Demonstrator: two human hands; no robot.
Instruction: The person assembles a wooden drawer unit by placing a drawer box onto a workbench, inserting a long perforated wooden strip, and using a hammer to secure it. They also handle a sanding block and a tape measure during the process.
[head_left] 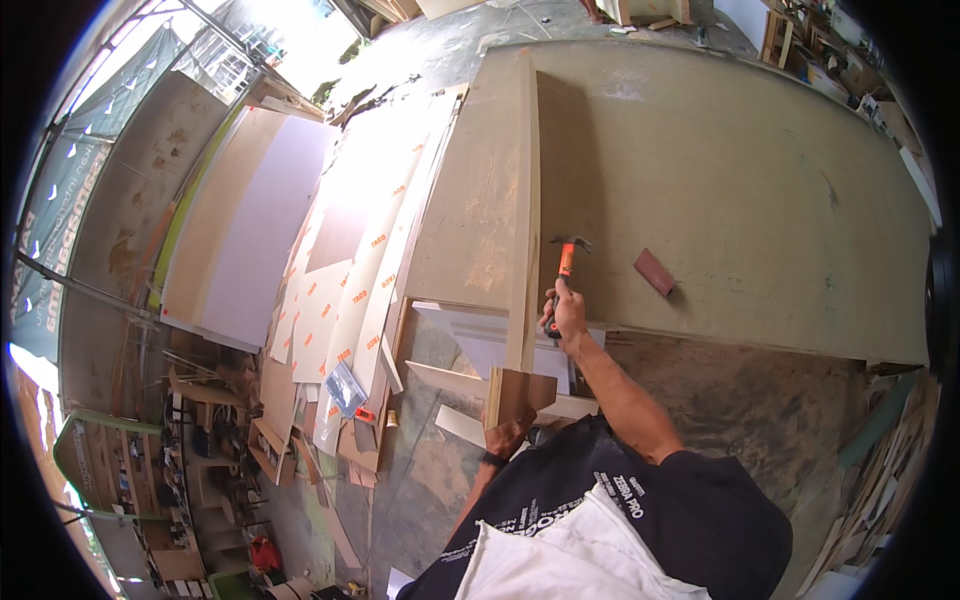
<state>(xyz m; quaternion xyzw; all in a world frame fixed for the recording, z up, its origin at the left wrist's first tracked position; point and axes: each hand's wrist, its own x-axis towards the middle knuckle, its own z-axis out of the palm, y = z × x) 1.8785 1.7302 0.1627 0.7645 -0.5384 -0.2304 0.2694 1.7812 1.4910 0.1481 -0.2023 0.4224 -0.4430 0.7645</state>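
My right hand is wrapped round the handle of a claw hammer with an orange and black grip. Its metal head points away from me, above the big table's surface. A long, narrow wooden board runs away from me along the table, just left of the hammer. At its near end is a brown panel piece. My left hand grips that near end from below, its fingers partly hidden. A reddish-brown sanding block lies on the table right of the hammer.
The large worktable fills the right. Left of it lie white printed sheets and leaning panels. A clear plastic packet rests at the sheets' near end. Offcuts lie below, and wood strips are stacked at right.
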